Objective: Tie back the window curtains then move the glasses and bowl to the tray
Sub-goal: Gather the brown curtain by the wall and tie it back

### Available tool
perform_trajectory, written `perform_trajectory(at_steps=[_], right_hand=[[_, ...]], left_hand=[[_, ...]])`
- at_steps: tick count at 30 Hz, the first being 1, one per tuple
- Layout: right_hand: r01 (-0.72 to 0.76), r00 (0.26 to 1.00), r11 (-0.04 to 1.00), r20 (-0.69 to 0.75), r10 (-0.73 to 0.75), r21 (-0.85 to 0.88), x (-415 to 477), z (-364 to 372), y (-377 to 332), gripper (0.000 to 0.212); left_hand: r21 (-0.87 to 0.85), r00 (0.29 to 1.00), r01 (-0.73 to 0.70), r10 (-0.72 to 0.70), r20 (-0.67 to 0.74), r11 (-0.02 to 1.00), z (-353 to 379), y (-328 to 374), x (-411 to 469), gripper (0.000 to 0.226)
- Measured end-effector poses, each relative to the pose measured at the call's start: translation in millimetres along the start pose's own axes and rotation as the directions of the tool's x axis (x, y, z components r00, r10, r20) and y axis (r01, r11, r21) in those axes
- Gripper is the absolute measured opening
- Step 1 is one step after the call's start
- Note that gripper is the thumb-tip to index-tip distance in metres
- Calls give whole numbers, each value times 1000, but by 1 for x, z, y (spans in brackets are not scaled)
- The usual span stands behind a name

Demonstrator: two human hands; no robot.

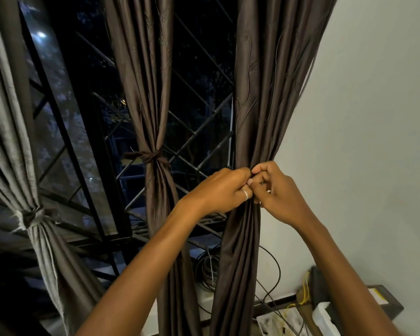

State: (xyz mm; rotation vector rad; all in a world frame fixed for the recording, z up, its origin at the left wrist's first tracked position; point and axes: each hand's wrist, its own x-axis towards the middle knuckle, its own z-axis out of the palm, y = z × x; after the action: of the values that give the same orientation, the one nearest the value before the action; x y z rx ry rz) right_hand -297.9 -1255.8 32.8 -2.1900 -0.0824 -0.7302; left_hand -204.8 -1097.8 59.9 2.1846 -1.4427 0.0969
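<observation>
Pinching curtain [252, 117]: left hand [224, 190], right hand [280, 194]; cables [207, 267] below.

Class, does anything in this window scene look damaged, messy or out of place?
The grey curtain has a frayed edge with loose threads near its knot. Cables lie in a loose tangle behind the rightmost brown curtain.

The brown curtain [252, 105] right of centre is smooth cloth with a satin sheen; the grey curtain [7, 122] at the frame's left is matt, frayed cloth. Your ring [245, 194] is shiny metal; the window grille [199, 146] dark metal.
</observation>
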Motion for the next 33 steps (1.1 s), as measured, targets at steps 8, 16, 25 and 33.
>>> perform_trajectory(at_steps=[8,16,25,33], right_hand=[[84,990,992,-109,-94,-94,-23,22,13,50],[217,863,859,-320,-391,-464,-41,35,14,21],[214,872,830,-283,-400,-515,-41,33,6,18],[220,902,881,-257,-348,-420,-36,22,1,18]], left_hand=[[-347,989,146,-150,18,926,0,2,9,28],[-440,978,201,-203,42,875,0,5,16,34],[-466,972,227,-226,60,855,-1,3,18,32],[-588,955,242,-295,6,772,9,-1,7,17]])
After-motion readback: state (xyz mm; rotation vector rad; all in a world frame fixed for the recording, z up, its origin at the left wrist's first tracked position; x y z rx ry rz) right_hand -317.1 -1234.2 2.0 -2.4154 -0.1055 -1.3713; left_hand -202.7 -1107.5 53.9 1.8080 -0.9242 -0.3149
